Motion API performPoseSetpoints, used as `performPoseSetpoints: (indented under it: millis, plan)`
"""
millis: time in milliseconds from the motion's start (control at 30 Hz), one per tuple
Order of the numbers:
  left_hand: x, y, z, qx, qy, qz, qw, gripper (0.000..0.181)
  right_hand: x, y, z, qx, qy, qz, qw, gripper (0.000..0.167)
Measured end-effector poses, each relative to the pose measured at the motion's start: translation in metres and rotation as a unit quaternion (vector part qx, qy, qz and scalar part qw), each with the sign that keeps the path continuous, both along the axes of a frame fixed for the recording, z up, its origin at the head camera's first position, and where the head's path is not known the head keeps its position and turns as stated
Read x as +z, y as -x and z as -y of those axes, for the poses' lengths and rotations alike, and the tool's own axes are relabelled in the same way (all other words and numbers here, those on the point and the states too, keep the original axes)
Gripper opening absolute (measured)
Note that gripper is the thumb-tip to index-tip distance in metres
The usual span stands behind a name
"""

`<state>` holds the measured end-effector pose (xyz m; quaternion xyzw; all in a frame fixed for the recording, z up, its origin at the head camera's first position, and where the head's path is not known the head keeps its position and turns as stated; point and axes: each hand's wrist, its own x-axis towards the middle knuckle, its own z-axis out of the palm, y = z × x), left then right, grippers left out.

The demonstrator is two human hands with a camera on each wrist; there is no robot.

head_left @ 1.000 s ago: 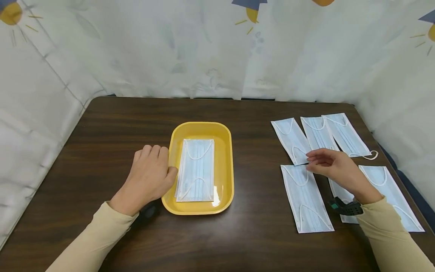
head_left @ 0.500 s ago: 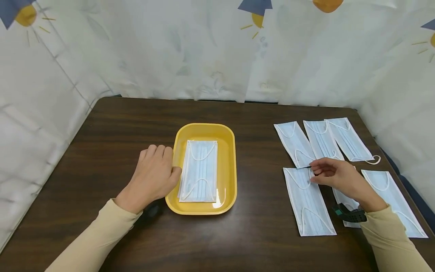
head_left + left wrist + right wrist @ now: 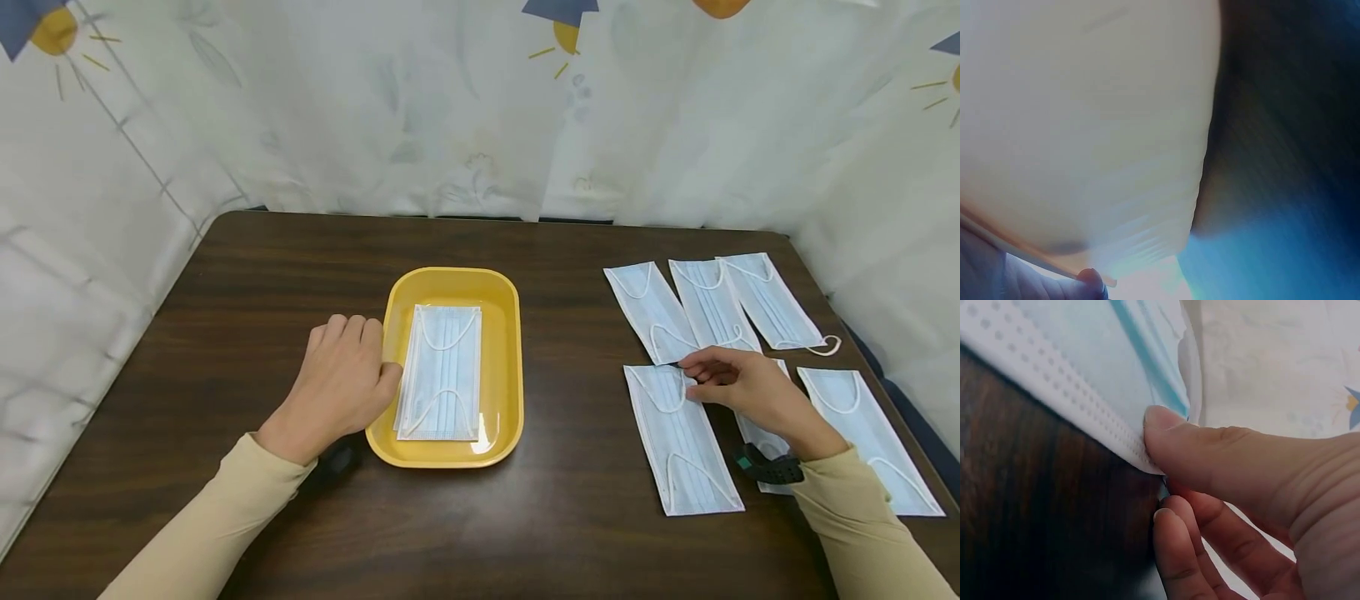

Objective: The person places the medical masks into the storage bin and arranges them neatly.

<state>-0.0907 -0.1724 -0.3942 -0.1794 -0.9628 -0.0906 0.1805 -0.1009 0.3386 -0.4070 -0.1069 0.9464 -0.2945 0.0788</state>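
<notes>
Centre of the frame: tray [image 3: 501,367] on the table [image 3: 570,483], stacked masks [image 3: 442,375] inside, left hand [image 3: 333,387] at its left rim. Right — loose masks [image 3: 686,450], two rows of three, right hand [image 3: 746,392] at the lower-left one's top corner. Top — cloth [image 3: 337,108], behind.

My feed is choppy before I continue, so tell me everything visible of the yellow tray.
The yellow tray is glossy, apparently plastic, a rounded rectangle with a raised rim and sloping walls. It sits open side up on the dark table, its long sides running away from the person. The left hand grips its left rim. Pale blue masks, at least two, layered, lie inside; light glints off the floor beside their near right corner.
</notes>
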Motion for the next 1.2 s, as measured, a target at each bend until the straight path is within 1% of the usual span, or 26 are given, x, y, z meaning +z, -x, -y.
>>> performPoseSetpoints:
  millis: [167,267,400,533,633,800,900,1033,1100,1200]
  plan:
    - [-0.001,0.0,0.001,0.0,-0.003,-0.004,1.0,0.016,-0.002,0.0,0.002,-0.005,0.002,0.001,1.0,0.032]
    - [-0.001,0.0,0.001,0.001,-0.002,-0.002,1.0,0.016,-0.003,-0.001,0.005,-0.006,-0.003,-0.006,1.0,0.029]
    - [-0.001,0.0,0.001,0.003,-0.001,0.001,1.0,0.017,-0.002,-0.003,0.009,0.001,-0.009,-0.024,0.9997,0.024]
    - [-0.001,0.001,0.001,0.003,0.0,0.001,1.0,0.017,-0.001,-0.004,0.011,0.007,-0.006,-0.025,0.9997,0.022]
    - [-0.001,0.001,0.001,0.003,0.001,0.002,1.0,0.017,0.001,-0.005,0.011,0.004,0.012,-0.007,0.9999,0.022]
    - [-0.001,0.001,0.001,0.005,0.002,0.008,1.0,0.017,0.003,-0.006,0.013,0.006,0.061,0.026,0.9978,0.025]
    - [-0.001,0.001,0.001,0.006,0.001,0.017,0.9998,0.017,0.003,-0.007,0.015,0.001,0.078,0.035,0.9964,0.026]
    - [-0.001,0.001,0.002,0.006,0.002,0.024,0.9997,0.017,0.003,-0.008,0.018,-0.017,0.084,0.05,0.9951,0.035]
    - [-0.001,0.001,0.002,0.005,0.002,0.024,0.9997,0.017,0.003,-0.008,0.018,-0.029,0.092,0.062,0.9934,0.043]
    - [-0.001,0.001,0.002,0.006,0.003,0.025,0.9997,0.017,0.003,-0.007,0.02,-0.044,0.116,0.083,0.9888,0.055]
